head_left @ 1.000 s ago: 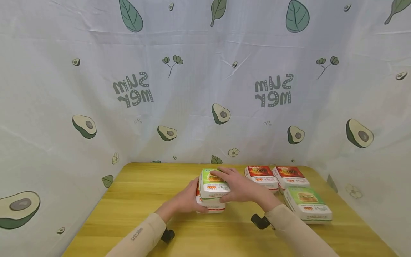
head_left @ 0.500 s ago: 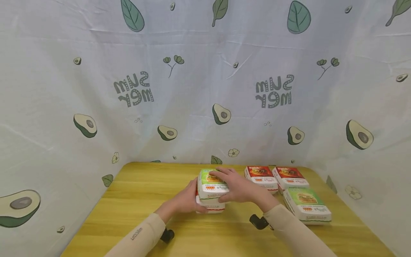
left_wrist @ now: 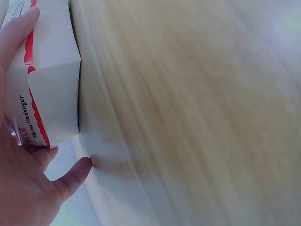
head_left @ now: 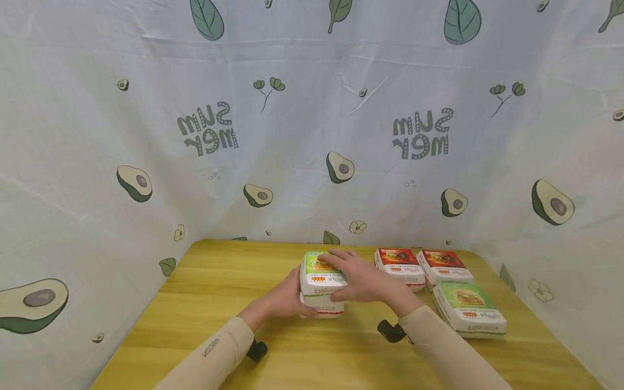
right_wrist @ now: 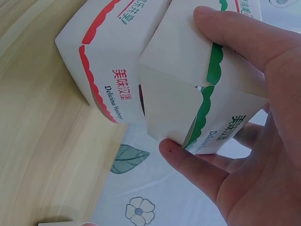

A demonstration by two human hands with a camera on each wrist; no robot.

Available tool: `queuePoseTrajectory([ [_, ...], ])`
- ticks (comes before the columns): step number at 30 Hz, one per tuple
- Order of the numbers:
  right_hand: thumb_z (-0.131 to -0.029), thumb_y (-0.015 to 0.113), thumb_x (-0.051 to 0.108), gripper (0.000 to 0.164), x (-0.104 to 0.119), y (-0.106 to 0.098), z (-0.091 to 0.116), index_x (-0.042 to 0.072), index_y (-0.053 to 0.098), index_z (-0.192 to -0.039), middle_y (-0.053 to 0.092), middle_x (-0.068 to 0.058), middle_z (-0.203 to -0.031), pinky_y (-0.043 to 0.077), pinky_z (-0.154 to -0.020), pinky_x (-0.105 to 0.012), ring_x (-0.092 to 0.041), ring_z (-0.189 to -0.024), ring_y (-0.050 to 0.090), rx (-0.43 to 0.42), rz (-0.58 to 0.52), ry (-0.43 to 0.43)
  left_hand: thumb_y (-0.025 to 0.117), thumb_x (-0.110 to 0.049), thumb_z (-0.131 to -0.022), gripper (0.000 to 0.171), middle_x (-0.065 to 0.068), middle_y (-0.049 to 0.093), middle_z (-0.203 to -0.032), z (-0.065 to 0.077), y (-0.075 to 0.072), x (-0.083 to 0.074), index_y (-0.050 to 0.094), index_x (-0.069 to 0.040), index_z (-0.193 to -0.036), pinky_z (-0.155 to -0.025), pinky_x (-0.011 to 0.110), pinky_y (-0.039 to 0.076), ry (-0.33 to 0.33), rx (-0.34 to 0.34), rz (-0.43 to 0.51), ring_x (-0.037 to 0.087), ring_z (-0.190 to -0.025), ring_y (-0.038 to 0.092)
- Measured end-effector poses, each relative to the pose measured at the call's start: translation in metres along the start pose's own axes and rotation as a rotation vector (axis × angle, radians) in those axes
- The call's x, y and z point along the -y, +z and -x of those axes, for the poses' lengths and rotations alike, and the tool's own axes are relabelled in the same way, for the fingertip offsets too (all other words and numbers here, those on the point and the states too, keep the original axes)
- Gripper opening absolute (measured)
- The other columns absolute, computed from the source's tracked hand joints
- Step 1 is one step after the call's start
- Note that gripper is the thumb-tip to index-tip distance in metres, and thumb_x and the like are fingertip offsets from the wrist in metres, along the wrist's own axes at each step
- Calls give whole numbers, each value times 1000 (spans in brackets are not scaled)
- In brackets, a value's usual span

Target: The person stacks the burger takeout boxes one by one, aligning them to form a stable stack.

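Box (head_left: 316, 279), green-topped, lettered edge nearward, long axis unclear: right hand (head_left: 364, 279) grips it, left hand (head_left: 280, 299) grips one red-trimmed box (head_left: 331, 310) beneath; rightward, two red boxes (head_left: 400, 266) (head_left: 444, 266), one green box (head_left: 469, 304).

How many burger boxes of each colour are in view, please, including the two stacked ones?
Red and white: 3 (lower stacked box, back-left box, back-right box)
Green and white: 2 (upper stacked box, front-right box)
Total: 5
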State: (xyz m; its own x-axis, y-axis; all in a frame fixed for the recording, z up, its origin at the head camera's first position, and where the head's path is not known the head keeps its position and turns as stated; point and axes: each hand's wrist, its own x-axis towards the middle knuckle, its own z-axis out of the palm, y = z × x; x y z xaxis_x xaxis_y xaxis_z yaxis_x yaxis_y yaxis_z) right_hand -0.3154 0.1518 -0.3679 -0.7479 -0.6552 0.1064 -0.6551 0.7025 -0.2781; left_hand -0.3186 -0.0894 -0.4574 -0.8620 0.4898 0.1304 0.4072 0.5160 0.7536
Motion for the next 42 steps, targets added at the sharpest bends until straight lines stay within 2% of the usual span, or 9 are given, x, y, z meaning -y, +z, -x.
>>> queuePoseTrajectory([
  [7,-79,86,37,86,3,-1,-2,33,41,-152,30,-2,-164,46,-100,-51,-31,-141,35,8,-3,17,94,-35,-70,117,-5,39,-149,0,0,1,14,-27,-156,-115,46,35,3,6,22,14,-134,46],
  [21,-79,85,39,86,7,-2,-6,33,41,-153,31,-4,-163,46,-100,-52,-34,-143,34,-2,16,21,94,-27,-71,112,-11,43,-145,-5,-1,3,17,-34,-152,-114,45,35,84,20,111,10,-133,48],
  [27,-79,85,41,86,7,0,-8,34,41,-153,32,-3,-163,46,-99,-50,-32,-142,35,-3,32,30,92,-16,-73,105,-8,48,-144,-6,-4,3,22,-31,-151,-113,40,37,109,60,217,12,-131,50],
  [30,-79,85,41,86,7,1,-8,34,41,-152,32,-3,-163,47,-99,-50,-32,-141,35,-2,30,31,90,-10,-74,107,-3,47,-144,-5,-6,3,19,-26,-152,-111,38,38,91,73,260,14,-130,51],
  [34,-79,84,42,86,6,1,-8,34,40,-153,31,-3,-163,47,-97,-49,-32,-142,35,4,36,38,90,-11,-75,111,-1,44,-146,-5,-6,4,13,-23,-154,-111,38,38,51,82,258,15,-129,52],
  [42,-80,84,41,86,7,1,-10,30,41,-153,31,-5,-163,47,-98,-50,-34,-141,35,-6,31,12,90,-12,-75,113,2,44,-146,-5,-8,6,11,-19,-155,-110,42,39,37,64,236,18,-129,52],
])
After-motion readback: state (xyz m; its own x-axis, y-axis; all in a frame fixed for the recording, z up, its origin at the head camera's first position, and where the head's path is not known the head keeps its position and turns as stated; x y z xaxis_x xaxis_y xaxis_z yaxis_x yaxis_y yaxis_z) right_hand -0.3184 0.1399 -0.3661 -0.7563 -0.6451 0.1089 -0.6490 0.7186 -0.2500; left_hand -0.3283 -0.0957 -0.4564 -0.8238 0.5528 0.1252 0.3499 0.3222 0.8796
